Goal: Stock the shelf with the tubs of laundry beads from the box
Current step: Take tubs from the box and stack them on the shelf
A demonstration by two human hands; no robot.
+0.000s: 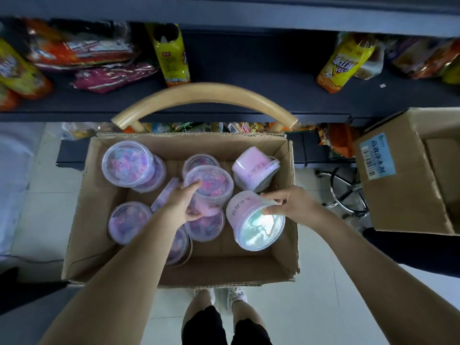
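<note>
Pink clear-lidded tub (212, 181) gripped in left hand (185, 203); tilted tub (245, 217) pinched by right hand (291, 202)

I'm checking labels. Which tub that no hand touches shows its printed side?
The pink tub in the far right corner of the cardboard box, tipped over; the other printed tub is held by the right hand.
</note>
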